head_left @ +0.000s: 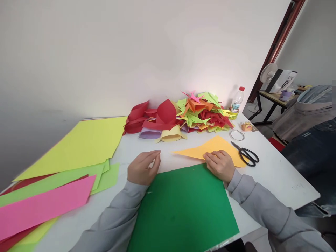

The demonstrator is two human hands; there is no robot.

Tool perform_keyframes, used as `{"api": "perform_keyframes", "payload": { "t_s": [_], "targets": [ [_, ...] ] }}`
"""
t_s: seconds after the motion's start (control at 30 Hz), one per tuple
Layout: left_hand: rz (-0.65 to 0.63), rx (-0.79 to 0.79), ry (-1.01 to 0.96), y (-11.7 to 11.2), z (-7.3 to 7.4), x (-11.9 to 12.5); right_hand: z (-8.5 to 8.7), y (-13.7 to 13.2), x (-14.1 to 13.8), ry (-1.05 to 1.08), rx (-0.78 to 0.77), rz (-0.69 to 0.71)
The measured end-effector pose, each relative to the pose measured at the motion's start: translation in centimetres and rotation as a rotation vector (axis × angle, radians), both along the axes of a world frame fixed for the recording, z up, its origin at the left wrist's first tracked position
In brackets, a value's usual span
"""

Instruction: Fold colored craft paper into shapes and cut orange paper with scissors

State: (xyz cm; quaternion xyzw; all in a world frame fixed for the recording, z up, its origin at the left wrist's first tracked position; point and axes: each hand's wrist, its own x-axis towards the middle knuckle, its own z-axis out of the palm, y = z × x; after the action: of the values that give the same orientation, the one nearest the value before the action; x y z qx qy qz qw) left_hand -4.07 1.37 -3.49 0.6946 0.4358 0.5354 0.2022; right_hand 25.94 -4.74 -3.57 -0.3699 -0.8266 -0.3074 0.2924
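- White desk (pixel 275 175) fills the near view, with a green sheet (pixel 183 206) lying flat and unfolded at its near edge, straight in front of the person.
- Loose sheets lie fanned at the near left: a pink sheet (pixel 44 206) on top, with a yellow-green sheet (pixel 78 143) farther back.
- At the green sheet's far left corner the left hand (pixel 143 169) rests loosely curled, fingers near the thumb and gripping nothing.
- At the far right corner the right hand (pixel 219 164) lies palm down, fingers pressing on the near edge of an orange sheet (pixel 210 148).
- The hands are well apart, one at each far corner.
- As I judge it, this is the laying-out stage, since no crease shows in the green sheet. Folding it would call for a pinch on one corner and a free right hand.
- Black scissors (pixel 246 154) lie just right of the orange sheet, with a thin ring (pixel 236 135) beyond them.
- Farther back sits a pile of folded paper (pixel 202 113), a bottle (pixel 237 99) beside it, against a plain wall (pixel 131 52).
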Motion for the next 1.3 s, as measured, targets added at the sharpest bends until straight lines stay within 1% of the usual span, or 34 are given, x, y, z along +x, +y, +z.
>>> {"api": "perform_keyframes", "payload": {
  "t_s": [0.03, 0.07, 0.13, 0.2, 0.27, 0.37, 0.5, 0.67, 0.73, 0.97, 1.13, 1.3],
  "targets": [
    [-0.002, -0.064, -0.039, -0.5, 0.0, 0.7, 0.1, -0.1, -0.1, 0.01, 0.006, -0.009],
    [-0.037, -0.151, -0.068, -1.1, 0.0, 1.5, 0.1, -0.2, -0.1, 0.013, 0.012, -0.011],
    [-0.136, -0.327, -0.124, -2.3, 0.2, 3.1, 0.2, -0.5, -0.5, 0.0, 0.026, 0.008],
    [-0.215, -0.463, -0.184, -3.2, 0.4, 4.6, 0.3, -0.8, -0.9, -0.037, 0.026, 0.046],
    [-0.224, -0.549, -0.258, -3.7, 0.6, 5.4, 0.3, -1.2, -1.3, -0.078, 0.003, 0.086],
    [-0.184, -0.605, -0.367, -3.8, 0.6, 5.6, 0.3, -1.7, -1.8, -0.123, -0.042, 0.133],
    [-0.138, -0.605, -0.474, -3.4, 0.6, 5.0, 0.3, -1.9, -2.2, -0.134, -0.068, 0.16],
    [-0.179, -0.595, -0.53, -3.3, 1.0, 5.0, 0.0, -1.5, -2.3, -0.055, -0.123, 0.185],
    [-0.173, -0.573, -0.539, -3.4, 1.1, 5.1, -0.3, -1.4, -2.3, -0.048, -0.153, 0.188],
    [0.009, -0.405, -0.554, -3.5, 1.9, 4.5, -0.8, -1.4, -2.1, -0.049, -0.176, 0.197],
    [0.062, -0.339, -0.564, -3.5, 2.3, 4.4, -0.9, -1.5, -2.0, -0.058, -0.19, 0.195],
    [0.097, -0.311, -0.578, -3.6, 2.4, 4.5, -0.9, -1.5, -2.1, -0.05, -0.203, 0.199]
  ]
}}
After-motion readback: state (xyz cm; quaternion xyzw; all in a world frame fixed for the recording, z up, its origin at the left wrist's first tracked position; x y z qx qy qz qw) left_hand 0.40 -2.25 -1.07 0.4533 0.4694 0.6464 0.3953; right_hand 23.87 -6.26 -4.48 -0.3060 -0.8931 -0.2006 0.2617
